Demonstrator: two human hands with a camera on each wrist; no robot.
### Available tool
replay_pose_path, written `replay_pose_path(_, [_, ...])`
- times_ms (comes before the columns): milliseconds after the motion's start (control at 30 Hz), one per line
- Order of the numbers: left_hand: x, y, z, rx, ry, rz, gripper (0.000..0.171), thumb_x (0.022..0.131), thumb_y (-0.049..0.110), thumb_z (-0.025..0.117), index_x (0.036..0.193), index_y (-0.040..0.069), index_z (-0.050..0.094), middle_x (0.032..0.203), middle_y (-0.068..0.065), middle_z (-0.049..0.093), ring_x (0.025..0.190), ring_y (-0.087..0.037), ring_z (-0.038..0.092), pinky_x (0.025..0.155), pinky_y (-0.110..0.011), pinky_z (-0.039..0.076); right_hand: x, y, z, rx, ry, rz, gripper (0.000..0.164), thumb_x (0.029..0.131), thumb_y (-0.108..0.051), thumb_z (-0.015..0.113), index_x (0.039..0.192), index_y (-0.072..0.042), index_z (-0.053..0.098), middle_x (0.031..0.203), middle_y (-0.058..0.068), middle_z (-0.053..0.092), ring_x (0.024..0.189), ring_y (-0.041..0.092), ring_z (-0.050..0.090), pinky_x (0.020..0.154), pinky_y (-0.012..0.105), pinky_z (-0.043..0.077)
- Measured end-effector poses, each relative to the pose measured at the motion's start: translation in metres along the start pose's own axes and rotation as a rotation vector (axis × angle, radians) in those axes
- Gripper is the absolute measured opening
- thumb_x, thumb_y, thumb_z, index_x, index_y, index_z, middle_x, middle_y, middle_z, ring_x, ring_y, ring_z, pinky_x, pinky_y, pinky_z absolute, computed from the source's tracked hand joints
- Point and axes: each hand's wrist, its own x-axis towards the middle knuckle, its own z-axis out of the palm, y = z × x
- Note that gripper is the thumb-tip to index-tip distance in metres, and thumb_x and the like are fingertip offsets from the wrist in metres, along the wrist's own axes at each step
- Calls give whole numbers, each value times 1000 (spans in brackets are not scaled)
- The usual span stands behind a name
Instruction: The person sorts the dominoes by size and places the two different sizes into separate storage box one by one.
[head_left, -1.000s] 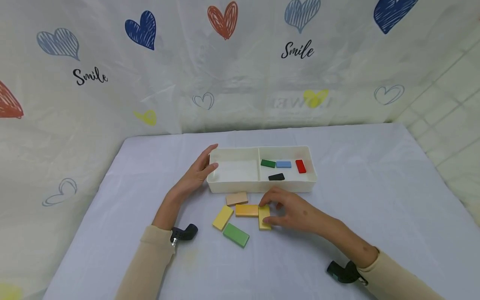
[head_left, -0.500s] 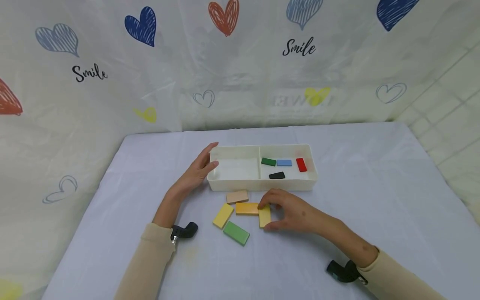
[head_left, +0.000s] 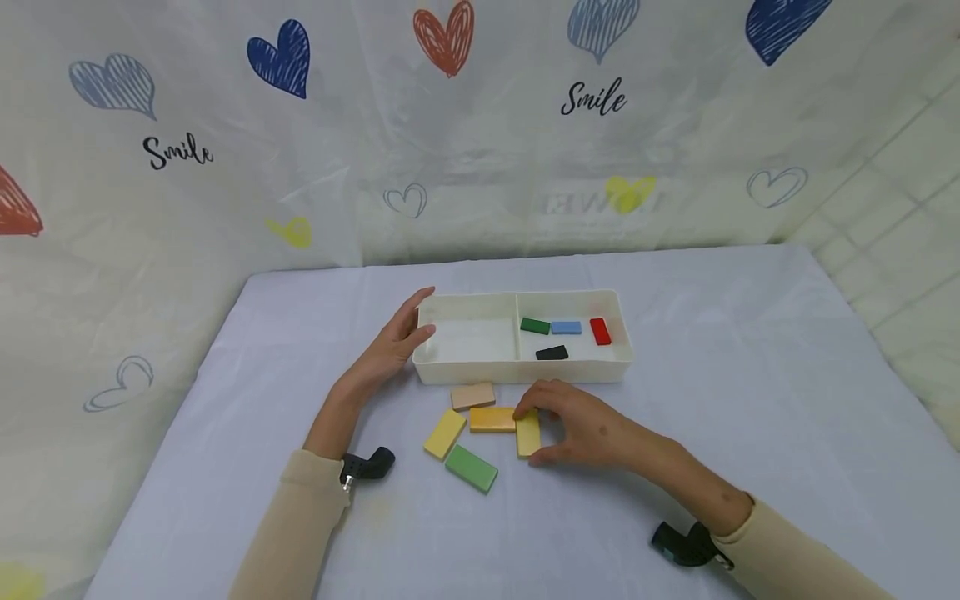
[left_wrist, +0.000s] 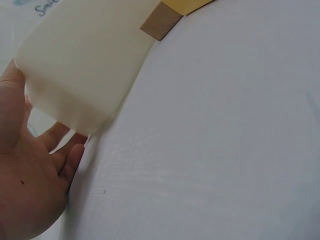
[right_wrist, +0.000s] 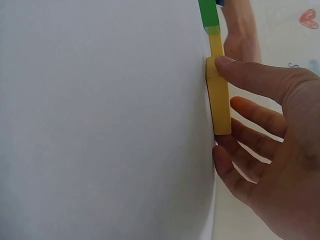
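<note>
Far left there's a left hand (head_left: pixel 386 348) holding the end of a white divided box (head_left: pixel 480 372), thumb over the rim and fingers round the outside of the end wall. Black strap-on gadget (head_left: pixel 367 464) on that wrist, beige sleeve (head_left: pixel 303 512) behind it.

Moving right, in front of the box on the white-covered table (head_left: pixel 697 333): a slanted yellow block (head_left: pixel 446 433), a light green block (head_left: pixel 471 469) just beside it, then a plain wooden block (head_left: pixel 472 396) near the box's front wall, with an orange block (head_left: pixel 492 419) next to that. The orange one's right end looks right up against a second yellow block (head_left: pixel 528 437).

That second yellow one's pinched end to end by the right hand (head_left: pixel 585 425), thumb on the near end. Can't tell if it's off the cloth at all.

Right-hand compartment, left to right: dark green piece (head_left: pixel 536 326), black piece (head_left: pixel 552 353), blue piece (head_left: pixel 566 327), tilted red piece (head_left: pixel 600 332).
</note>
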Motion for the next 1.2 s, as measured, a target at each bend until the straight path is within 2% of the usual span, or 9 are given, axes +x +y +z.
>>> replay_pose_path(233, [0, 0, 1, -8, -14, 11, 63, 110, 31, 54, 162, 47, 23, 176, 6, 13, 166, -24, 4, 134, -51, 9, -2, -1, -2, 9, 10, 25, 49, 78, -32, 93, 121, -27, 70, 121, -16, 65, 113, 9, 57, 103, 37, 55])
replay_pose_path(533, [-1, -3, 0, -9, -9, 9, 62, 109, 33, 55, 161, 50, 25, 176, 7, 11, 166, -24, 3, 134, -50, 10, -4, -6, -4, 31, 33, 55, 49, 79, -31, 92, 122, -28, 69, 120, -15, 65, 109, 13, 58, 96, 36, 57])
replay_pose_path(800, [-1, -1, 0, -52, -37, 44, 63, 109, 31, 55, 161, 49, 24, 176, 5, 15, 165, -21, 5, 133, -51, 13, -6, -7, -6, 20, 88, 15, 47, 81, -30, 91, 122, -30, 67, 120, -16, 64, 104, 13, 58, 90, 32, 56])
replay_pose_path(1000, [0, 0, 0, -43, -31, 47, 63, 110, 31, 55, 162, 48, 24, 176, 6, 11, 166, -23, 3, 134, -51, 10, -7, -7, -7, 43, 121, -21, 48, 83, -30, 90, 124, -29, 66, 127, -14, 62, 111, 11, 59, 93, 31, 58])
replay_pose_path(1200, [-1, -2, 0, -36, -22, 35, 63, 109, 32, 55, 162, 48, 24, 176, 5, 13, 166, -24, 5, 133, -53, 12, -7, -8, -8, 89, 166, -78, 47, 84, -28, 89, 125, -29, 66, 130, -14, 62, 117, 7, 57, 93, 31, 59])
